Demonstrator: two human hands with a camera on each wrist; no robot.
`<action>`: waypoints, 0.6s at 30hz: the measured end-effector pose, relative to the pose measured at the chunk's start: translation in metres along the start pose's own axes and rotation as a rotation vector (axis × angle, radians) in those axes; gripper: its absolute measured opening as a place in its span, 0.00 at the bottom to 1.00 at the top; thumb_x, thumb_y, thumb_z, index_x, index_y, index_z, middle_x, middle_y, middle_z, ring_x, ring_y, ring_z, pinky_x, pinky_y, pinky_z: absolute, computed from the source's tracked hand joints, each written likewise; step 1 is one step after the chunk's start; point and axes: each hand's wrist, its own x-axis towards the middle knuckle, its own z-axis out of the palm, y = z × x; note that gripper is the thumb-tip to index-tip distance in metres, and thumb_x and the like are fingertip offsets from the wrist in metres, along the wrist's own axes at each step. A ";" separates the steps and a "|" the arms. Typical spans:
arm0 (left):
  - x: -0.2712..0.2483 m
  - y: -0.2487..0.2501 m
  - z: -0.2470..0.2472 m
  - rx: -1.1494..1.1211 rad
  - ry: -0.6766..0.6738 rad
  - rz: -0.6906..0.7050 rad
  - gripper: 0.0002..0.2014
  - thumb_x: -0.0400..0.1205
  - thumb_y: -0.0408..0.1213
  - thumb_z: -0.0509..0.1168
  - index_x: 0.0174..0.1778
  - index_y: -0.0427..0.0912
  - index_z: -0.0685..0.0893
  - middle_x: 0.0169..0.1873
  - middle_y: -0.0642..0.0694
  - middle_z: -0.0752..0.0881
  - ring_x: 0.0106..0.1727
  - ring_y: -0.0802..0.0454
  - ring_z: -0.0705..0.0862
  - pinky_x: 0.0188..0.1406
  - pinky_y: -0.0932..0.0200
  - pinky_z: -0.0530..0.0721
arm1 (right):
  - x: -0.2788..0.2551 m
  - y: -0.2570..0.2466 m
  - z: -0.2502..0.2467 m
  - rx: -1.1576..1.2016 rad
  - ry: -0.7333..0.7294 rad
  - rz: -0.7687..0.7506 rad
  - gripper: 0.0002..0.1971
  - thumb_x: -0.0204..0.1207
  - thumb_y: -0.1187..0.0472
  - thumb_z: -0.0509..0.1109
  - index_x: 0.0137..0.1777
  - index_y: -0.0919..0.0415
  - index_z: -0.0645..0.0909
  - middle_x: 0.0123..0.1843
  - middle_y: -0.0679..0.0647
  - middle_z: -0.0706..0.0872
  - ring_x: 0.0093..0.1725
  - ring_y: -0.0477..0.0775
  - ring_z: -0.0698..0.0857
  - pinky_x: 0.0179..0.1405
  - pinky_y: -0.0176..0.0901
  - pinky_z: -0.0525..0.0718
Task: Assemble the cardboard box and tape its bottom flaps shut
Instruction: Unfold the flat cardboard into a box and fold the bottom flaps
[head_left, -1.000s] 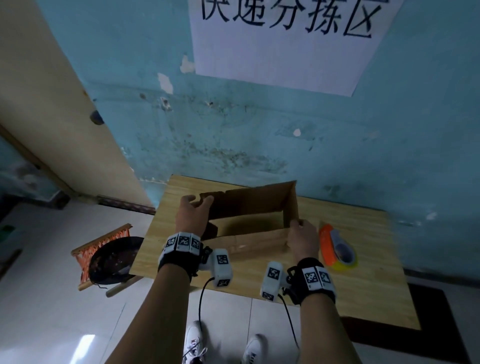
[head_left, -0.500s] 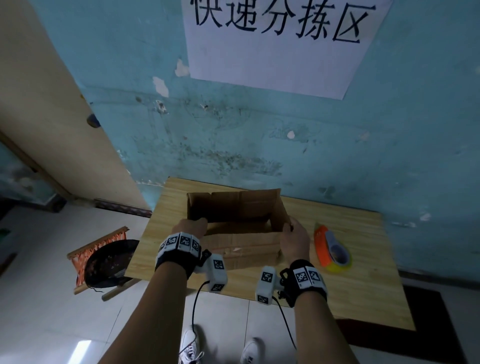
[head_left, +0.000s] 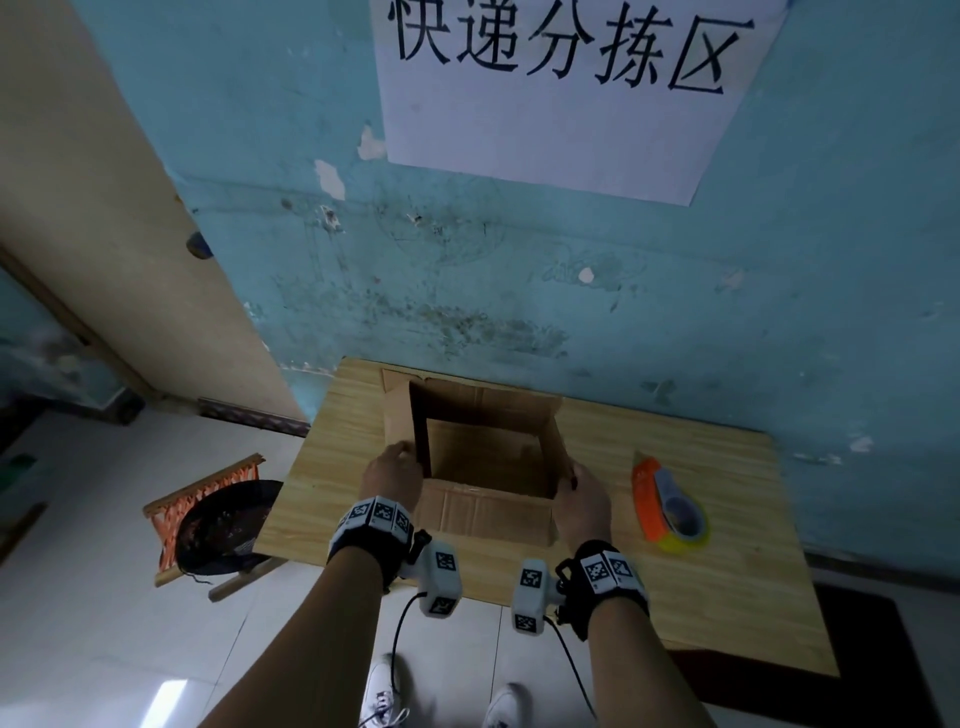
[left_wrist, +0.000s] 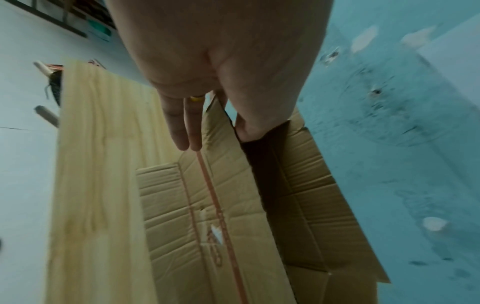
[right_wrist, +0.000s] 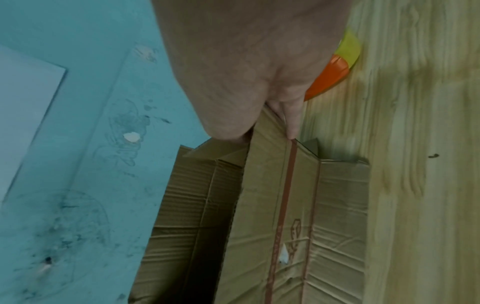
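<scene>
box (head_left: 485, 457) | now squared open on worktop (head_left: 675, 597) | corners held by left hand (head_left: 392, 470), right hand (head_left: 582, 496) | flaps untaped

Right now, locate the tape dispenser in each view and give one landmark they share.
Head: tape dispenser lies on the table, right of the box and right hand.
Left wrist: not in it.
Right wrist: an orange and yellow sliver shows at upper right behind the hand.
Shared landmark: the box, which both hands grip.
</scene>
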 end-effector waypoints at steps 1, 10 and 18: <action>0.000 -0.006 0.004 0.016 -0.006 -0.002 0.22 0.92 0.42 0.56 0.82 0.47 0.79 0.73 0.31 0.84 0.69 0.31 0.84 0.60 0.47 0.83 | -0.003 0.001 0.003 -0.015 -0.002 -0.002 0.24 0.92 0.62 0.58 0.86 0.53 0.76 0.75 0.61 0.86 0.72 0.66 0.85 0.69 0.53 0.84; 0.009 -0.028 0.013 0.162 -0.100 0.025 0.23 0.91 0.37 0.60 0.84 0.44 0.75 0.83 0.33 0.73 0.83 0.33 0.72 0.82 0.47 0.72 | -0.006 -0.002 0.007 -0.048 -0.113 0.000 0.28 0.93 0.49 0.60 0.90 0.56 0.69 0.83 0.61 0.79 0.78 0.65 0.80 0.73 0.51 0.78; 0.010 -0.033 0.021 0.245 -0.144 0.044 0.25 0.93 0.38 0.51 0.89 0.45 0.69 0.87 0.42 0.69 0.84 0.38 0.70 0.83 0.44 0.71 | 0.002 0.009 0.009 -0.225 -0.310 0.033 0.32 0.93 0.45 0.57 0.95 0.49 0.55 0.90 0.65 0.66 0.87 0.69 0.69 0.81 0.56 0.73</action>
